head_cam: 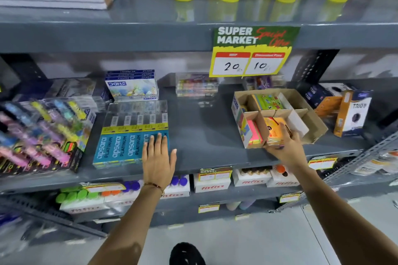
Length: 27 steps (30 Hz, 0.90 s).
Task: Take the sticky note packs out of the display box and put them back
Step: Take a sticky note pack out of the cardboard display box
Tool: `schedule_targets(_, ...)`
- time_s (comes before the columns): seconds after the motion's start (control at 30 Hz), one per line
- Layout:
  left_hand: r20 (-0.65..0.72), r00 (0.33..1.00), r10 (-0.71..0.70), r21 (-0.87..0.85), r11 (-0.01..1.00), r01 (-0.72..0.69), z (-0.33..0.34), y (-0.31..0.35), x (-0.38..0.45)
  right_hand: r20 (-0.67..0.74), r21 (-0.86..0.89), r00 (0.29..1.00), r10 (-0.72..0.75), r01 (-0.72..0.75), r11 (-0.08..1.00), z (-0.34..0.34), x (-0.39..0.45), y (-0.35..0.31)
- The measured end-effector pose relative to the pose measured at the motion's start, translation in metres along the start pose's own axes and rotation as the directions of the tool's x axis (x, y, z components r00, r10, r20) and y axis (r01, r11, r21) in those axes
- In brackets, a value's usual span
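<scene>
Orange sticky note pack (276,131) sits gripped in our right hand (286,148) at display box (310,112) front slot, long axis vertical; left hand (158,157) open, flat on shelf (202,135), farther off.

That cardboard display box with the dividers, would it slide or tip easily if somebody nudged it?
Probably slides easily: the display box is thin cardboard on a smooth shelf. It looks light, most compartments being empty. Tipping seems unlikely, since it sits low and wide, though the right hand pulling the orange pack might drag it.
</scene>
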<state>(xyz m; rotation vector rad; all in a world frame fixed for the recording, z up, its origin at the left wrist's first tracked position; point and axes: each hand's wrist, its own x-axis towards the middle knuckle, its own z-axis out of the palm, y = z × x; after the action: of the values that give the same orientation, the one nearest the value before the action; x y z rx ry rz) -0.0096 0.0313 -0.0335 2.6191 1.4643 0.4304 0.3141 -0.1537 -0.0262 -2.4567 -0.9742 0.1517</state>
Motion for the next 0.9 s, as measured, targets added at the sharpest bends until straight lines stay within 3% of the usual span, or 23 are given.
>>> schedule_targets(0.27, 0.035, 0.999, -0.014, -0.003, 1.0, 0.014, -0.004, 0.002, -0.002, -0.102, 0.087, 0.995, 0.007, 0.002, 0.996, -0.001, -0.01, -0.004)
schedule_targets(0.4, 0.028, 0.999, -0.024, -0.008, 1.0, 0.024, -0.003, 0.003, -0.002, -0.207, 0.254, 0.97, 0.128, -0.073, 0.964, -0.015, -0.031, -0.02)
schedule_targets(0.53, 0.031, 0.999, -0.031, -0.001, 1.0, 0.031, -0.003, 0.004, -0.002, -0.316, 0.416, 0.943, 0.101, 0.043, 0.908, -0.034, -0.05, -0.064)
schedule_targets(0.73, 0.03, 0.999, -0.03, 0.006, 1.0, 0.03, -0.002, 0.002, -0.001, -0.218, 0.363, 0.969, -0.114, 0.188, 0.913, 0.009, -0.034, -0.157)
schedule_targets(0.9, 0.033, 0.999, -0.005, -0.023, 1.0, 0.006, 0.001, 0.0, 0.001, -0.067, 0.28, 0.997, -0.037, 0.055, 0.959, 0.055, 0.006, -0.191)
